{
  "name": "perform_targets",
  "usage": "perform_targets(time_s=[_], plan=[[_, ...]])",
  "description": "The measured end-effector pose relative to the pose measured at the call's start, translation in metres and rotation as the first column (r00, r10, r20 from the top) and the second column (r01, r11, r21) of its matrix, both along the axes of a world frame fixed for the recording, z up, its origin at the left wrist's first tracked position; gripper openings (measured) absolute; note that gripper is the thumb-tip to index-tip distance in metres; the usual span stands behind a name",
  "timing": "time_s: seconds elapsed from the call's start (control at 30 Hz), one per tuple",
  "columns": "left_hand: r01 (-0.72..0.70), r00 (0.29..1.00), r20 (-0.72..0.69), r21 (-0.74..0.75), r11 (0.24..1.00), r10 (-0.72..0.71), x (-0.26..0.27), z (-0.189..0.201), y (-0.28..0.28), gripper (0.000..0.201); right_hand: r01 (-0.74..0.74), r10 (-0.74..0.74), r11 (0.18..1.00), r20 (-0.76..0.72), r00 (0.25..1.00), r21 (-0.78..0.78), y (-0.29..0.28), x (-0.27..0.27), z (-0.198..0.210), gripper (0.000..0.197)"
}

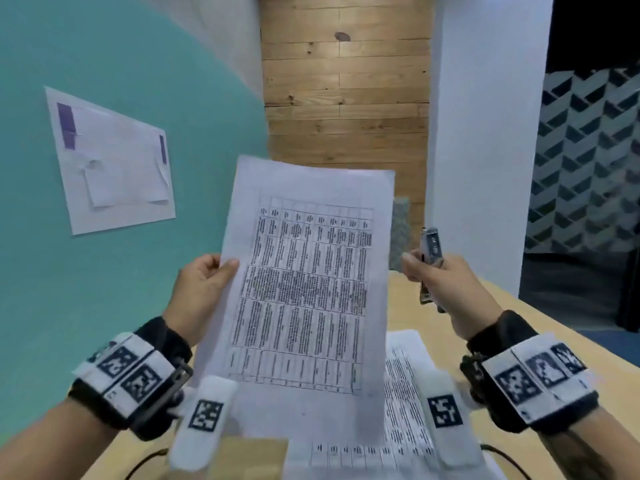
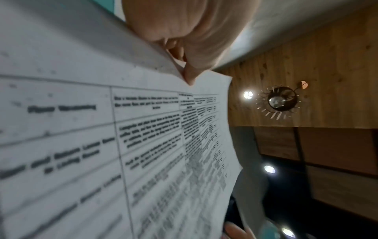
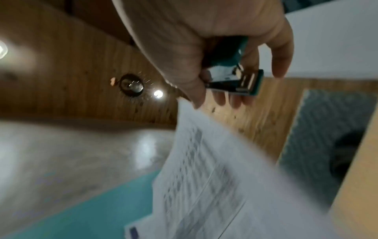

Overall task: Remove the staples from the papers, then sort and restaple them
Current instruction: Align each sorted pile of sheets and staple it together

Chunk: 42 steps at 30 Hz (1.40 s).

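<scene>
A left hand (image 1: 201,289) pinches a printed sheet (image 1: 304,292) by its long left edge, thumb on the front and fingers curled behind, and holds it upright at the centre of the head view, probably so the table printed on it can be checked before sorting. In the left wrist view the thumb (image 2: 190,77) presses the margin of the sheet (image 2: 143,145) at upper centre; the text is too blurred to read.

To the right of centre, the right hand (image 1: 446,289) grips a small stapler (image 1: 430,251), fingers curled round the body and the metal nose pointing upward, just beside the sheet's right edge but apart from it (a ready position, it seems, more than a working one). The right wrist view shows the stapler (image 3: 235,77) with teal casing and chrome parts, its mouth clear of any paper.

Below the hands, more printed papers (image 1: 408,382) lie loose on a pale wooden table (image 1: 519,327) at lower right, some overlapping; no staple can be made out in any of them. Judging from the loose pages, sorting is under way and restapling is not yet done.

At upper left, a white notice (image 1: 114,161) hangs on a teal wall (image 1: 69,306), with wood panelling (image 1: 346,98) at top centre.
</scene>
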State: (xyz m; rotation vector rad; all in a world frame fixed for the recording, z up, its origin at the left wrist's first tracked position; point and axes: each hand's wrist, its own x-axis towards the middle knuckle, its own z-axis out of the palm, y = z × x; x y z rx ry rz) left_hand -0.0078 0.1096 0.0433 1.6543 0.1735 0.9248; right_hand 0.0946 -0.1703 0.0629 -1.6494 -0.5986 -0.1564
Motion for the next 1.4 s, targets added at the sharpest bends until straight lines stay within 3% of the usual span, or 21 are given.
perform_targets(time_s=[0.07,0.1,0.17,0.2,0.23,0.33,0.4,0.47,0.53,0.67,0.97,1.03,1.13,1.2,1.23,1.3,1.37,1.4], plan=[[-0.114,0.98,-0.164,0.019,0.993,0.116,-0.01,-0.01,0.034,0.017,-0.018,0.046,0.946,0.079,0.996,-0.322,0.0,0.002,-0.001,0.013],[-0.172,0.949,-0.261,0.039,0.984,0.176,-0.016,-0.018,0.051,0.021,-0.032,0.094,0.841,0.089,0.992,-0.539,0.002,0.002,-0.003,0.014],[-0.243,0.857,-0.453,0.064,0.968,0.245,-0.03,-0.033,0.076,0.027,-0.056,0.234,0.469,0.063,0.97,-0.881,0.013,-0.005,-0.012,0.017],[-0.245,0.81,-0.536,0.061,0.968,0.238,-0.035,-0.04,0.084,0.027,-0.053,0.306,0.3,0.043,0.951,-0.952,0.022,-0.011,-0.019,0.015],[-0.238,0.767,-0.602,0.054,0.97,0.222,-0.04,-0.044,0.088,0.025,-0.042,0.379,0.183,0.031,0.925,-0.982,0.033,-0.017,-0.028,0.014],[-0.209,0.652,-0.72,0.132,0.969,0.239,-0.049,-0.053,0.097,0.028,0.051,0.577,-0.023,0.028,0.817,-0.998,0.067,-0.026,-0.065,0.046],[-0.228,0.575,-0.77,0.173,0.958,0.276,-0.053,-0.061,0.107,0.027,0.112,0.666,-0.098,0.018,0.746,-0.989,0.087,-0.03,-0.084,0.055],[-0.207,0.481,-0.809,0.27,0.94,0.338,-0.052,-0.072,0.122,0.026,0.1,0.718,-0.113,-0.012,0.696,-0.988,0.102,-0.033,-0.092,0.052],[-0.177,0.442,-0.846,0.243,0.954,0.297,-0.046,-0.089,0.142,0.025,0.032,0.738,-0.104,-0.055,0.673,-0.994,0.111,-0.037,-0.094,0.04],[-0.21,0.457,-0.836,0.228,0.951,0.302,-0.035,-0.11,0.147,0.027,0.019,0.752,-0.087,-0.053,0.657,-0.996,0.108,-0.045,-0.089,0.031],[-0.207,0.479,-0.849,0.136,0.969,0.221,-0.04,-0.119,0.155,0.022,0.059,0.765,-0.122,-0.056,0.642,-0.991,0.085,-0.052,-0.084,0.037],[-0.183,0.409,-0.87,0.219,0.958,0.277,-0.041,-0.109,0.141,0.032,-0.026,0.767,-0.075,-0.075,0.638,-0.997,0.081,-0.05,-0.08,0.041],[-0.028,0.31,-0.807,0.521,0.853,0.503,-0.047,-0.073,0.105,0.021,-0.142,0.7,0.137,-0.006,0.715,-0.98,0.074,-0.04,-0.064,0.038],[0.036,0.346,-0.79,0.55,0.835,0.506,-0.049,-0.05,0.084,0.028,-0.076,0.637,0.199,0.07,0.768,-0.977,0.064,-0.028,-0.052,0.021],[0.06,0.405,-0.817,0.471,0.88,0.41,-0.047,-0.04,0.071,0.028,-0.018,0.597,0.136,0.067,0.799,-0.99,0.058,-0.022,-0.048,0.012],[0.154,0.49,-0.869,0.164,0.974,0.069,-0.036,-0.023,0.031,0.017,0.049,0.521,-0.111,-0.016,0.854,-0.993,0.046,-0.014,-0.047,0.016],[0.299,0.424,-0.881,-0.084,0.951,-0.211,-0.015,-0.017,-0.012,0.009,0.052,0.449,-0.31,-0.098,0.888,-0.949,0.037,-0.013,-0.054,0.017],[0.369,0.354,-0.891,-0.147,0.918,-0.285,-0.003,-0.018,-0.034,0.011,0.048,0.429,-0.339,-0.109,0.897,-0.939,0.034,-0.013,-0.058,0.018]])
